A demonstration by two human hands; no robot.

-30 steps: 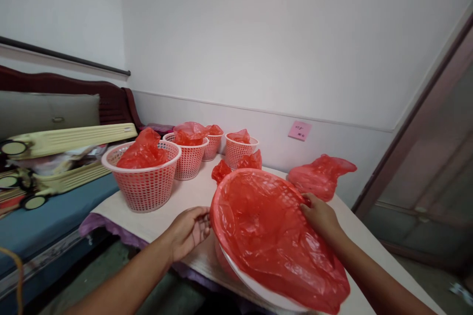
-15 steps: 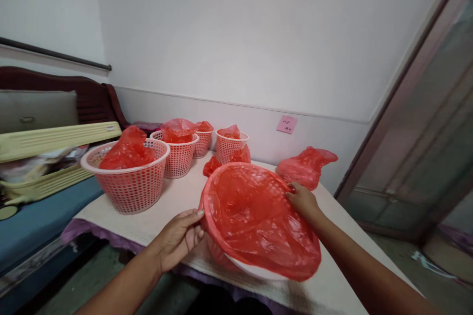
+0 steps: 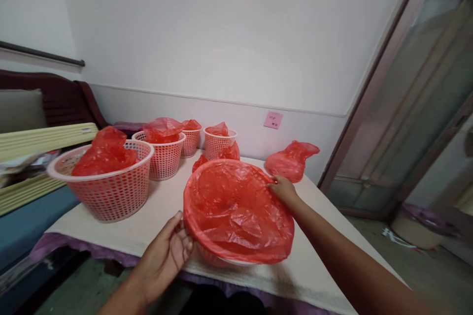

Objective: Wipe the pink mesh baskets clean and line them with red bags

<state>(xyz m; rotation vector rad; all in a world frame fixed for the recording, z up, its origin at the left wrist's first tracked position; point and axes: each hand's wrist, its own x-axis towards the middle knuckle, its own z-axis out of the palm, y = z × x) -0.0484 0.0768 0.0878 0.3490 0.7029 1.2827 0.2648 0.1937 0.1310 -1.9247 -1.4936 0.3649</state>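
- Our right hand (image 3: pixel 284 191) grips the basket (image 3: pixel 212 256) at its right rim, over the red liner (image 3: pixel 240 216).
- Our left hand (image 3: pixel 168 253) is loosely spread beside it (touching, we cannot tell).
- The basket is near the table's (image 3: pixel 168 198) front edge.

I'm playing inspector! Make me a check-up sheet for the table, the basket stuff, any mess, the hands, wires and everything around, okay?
Surface: pale table, purple cloth hanging at its edge.
Job's things: near basket with a red bag spread inside and over its rim; four more baskets with red plastic inside; loose red plastic at the back.
Clutter: open yellow case on the bed.
Left hand: open, at the near basket's left side.
Right hand: grips its right rim.
Cables: nothing seen for certain.
Surroundings: wall, pink note, bin.
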